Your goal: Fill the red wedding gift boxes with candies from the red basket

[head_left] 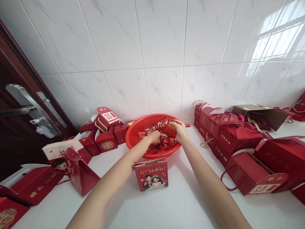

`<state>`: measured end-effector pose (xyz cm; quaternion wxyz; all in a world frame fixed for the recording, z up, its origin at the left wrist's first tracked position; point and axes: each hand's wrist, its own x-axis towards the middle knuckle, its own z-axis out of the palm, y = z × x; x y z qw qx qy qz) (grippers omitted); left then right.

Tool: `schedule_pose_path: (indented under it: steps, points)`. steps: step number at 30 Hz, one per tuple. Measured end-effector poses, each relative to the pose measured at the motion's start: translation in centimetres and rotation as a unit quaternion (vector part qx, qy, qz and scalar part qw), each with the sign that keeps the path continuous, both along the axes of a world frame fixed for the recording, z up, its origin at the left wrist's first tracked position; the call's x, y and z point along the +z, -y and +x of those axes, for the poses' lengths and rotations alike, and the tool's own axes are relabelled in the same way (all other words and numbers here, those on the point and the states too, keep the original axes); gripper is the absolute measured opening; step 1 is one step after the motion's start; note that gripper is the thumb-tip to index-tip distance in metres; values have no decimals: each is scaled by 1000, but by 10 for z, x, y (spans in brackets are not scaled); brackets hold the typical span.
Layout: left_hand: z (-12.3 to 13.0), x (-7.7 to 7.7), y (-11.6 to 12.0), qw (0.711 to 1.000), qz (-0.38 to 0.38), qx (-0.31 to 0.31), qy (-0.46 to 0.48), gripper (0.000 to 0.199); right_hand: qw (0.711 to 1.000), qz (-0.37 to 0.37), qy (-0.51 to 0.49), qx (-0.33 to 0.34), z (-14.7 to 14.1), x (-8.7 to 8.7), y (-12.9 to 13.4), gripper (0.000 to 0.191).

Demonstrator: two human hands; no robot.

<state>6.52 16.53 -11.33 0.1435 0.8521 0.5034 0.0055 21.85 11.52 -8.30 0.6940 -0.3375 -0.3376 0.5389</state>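
A red plastic basket [133, 135] full of red-wrapped candies [164, 141] stands against the tiled wall. My left hand [156, 137] reaches over its front into the candies, fingers curled; whatever they hold is hidden. At the right side of the basket, my right hand [180, 131] pinches a shiny red candy packet [170, 128] between thumb and fingers. Just in front of the basket, between my forearms, a small red gift box [152, 175] stands upright with its top open. A cartoon couple and gold writing decorate its front.
Red gift boxes [107, 140] line the left side, with a tent-shaped red box [81, 173] nearer me. More red boxes [228, 136] with rope handles crowd the right. Behind them a cardboard box [259, 116] lies on its side. A dark door [21, 127] is at far left.
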Motion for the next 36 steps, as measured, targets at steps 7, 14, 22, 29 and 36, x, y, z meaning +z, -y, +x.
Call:
schedule_pose_path:
  steps: [7, 14, 22, 29, 36]
  points:
    - [-2, 8, 6, 999, -7, 1, -38, 22, 1000, 5, 1, 8, 1, -1, -1, 20]
    - [-2, 6, 4, 999, -38, 1, -2, 35, 1000, -1, -8, 6, 1, -1, -3, 21]
    - [-13, 19, 8, 981, -44, 51, 184, 33, 1000, -7, -25, 10, 0, 0, -1, 18]
    - [-24, 62, 34, 890, 49, 77, 447, 41, 995, -2, -61, 84, 4, 18, 9, 21]
    - [-40, 92, 109, 717, -22, 112, 687, 37, 976, 45, -51, 208, 4, 54, 45, 24]
